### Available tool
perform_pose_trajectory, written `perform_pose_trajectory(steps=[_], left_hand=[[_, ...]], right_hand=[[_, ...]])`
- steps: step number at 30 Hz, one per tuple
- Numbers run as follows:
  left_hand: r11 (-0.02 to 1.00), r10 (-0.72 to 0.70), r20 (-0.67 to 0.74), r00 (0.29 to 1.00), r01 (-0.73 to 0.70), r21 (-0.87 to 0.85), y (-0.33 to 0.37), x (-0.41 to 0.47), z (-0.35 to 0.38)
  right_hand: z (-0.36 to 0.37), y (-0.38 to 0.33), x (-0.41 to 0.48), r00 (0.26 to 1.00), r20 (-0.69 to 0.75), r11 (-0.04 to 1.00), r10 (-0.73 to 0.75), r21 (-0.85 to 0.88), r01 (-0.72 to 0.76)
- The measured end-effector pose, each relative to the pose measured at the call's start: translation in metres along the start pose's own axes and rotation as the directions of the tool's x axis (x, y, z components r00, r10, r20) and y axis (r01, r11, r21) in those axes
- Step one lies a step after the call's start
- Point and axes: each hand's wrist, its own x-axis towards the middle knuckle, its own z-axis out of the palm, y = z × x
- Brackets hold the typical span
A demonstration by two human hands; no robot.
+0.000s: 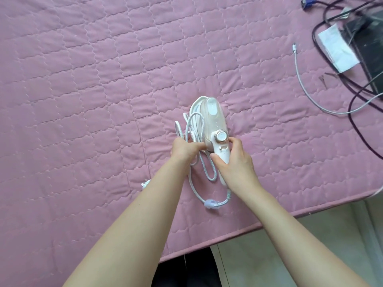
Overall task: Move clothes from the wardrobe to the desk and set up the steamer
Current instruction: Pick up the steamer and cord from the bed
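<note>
- On the pink quilted cover [83, 79], near its front edge: one white steamer [213, 121]. I see my right hand [234, 162] wrapped round its handle.
- Just left of it: my left hand [184, 149], fingers curled round loops of the white cord [191, 125].
- Far right corner, well apart: black cables [352, 104], grey cable [304, 90], white paper [335, 48], black device [369, 48].
- Below the cover's edge: pale floor [290, 245].

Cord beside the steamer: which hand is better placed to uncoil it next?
Left, probably. The left hand grips the cord loops, while the right hand is wrapped round the steamer handle, steadying it.
</note>
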Motion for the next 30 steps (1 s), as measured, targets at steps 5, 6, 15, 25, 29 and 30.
perform_pose_trajectory(steps=[5,6,15,25,29,30], left_hand=[[0.994,0.084,-0.141,0.986,-0.073,0.081,-0.01,0.016,0.011],[0.991,0.112,-0.172,0.979,-0.097,0.089,-0.01,0.017,0.013],[0.985,0.141,-0.175,0.974,-0.12,0.122,-0.008,0.015,0.015],[0.975,0.186,-0.184,0.965,-0.158,0.155,-0.007,-0.004,0.004],[0.973,0.195,-0.229,0.954,-0.158,0.168,-0.011,-0.009,-0.012],[0.973,0.191,-0.23,0.954,-0.154,0.17,-0.012,-0.011,-0.017]], right_hand=[[-0.003,0.0,0.003,0.997,0.043,0.996,0.069,0.055,-0.071],[-0.003,0.001,0.003,0.995,0.054,0.993,0.084,0.078,-0.088],[-0.001,0.001,0.011,0.98,0.038,0.975,0.196,0.101,-0.199],[-0.012,-0.009,0.003,0.992,-0.071,0.993,0.101,-0.061,-0.106],[-0.016,-0.017,-0.015,0.994,-0.1,0.995,0.053,-0.074,-0.061],[-0.017,-0.02,-0.021,0.993,-0.112,0.996,0.044,-0.069,-0.052]])
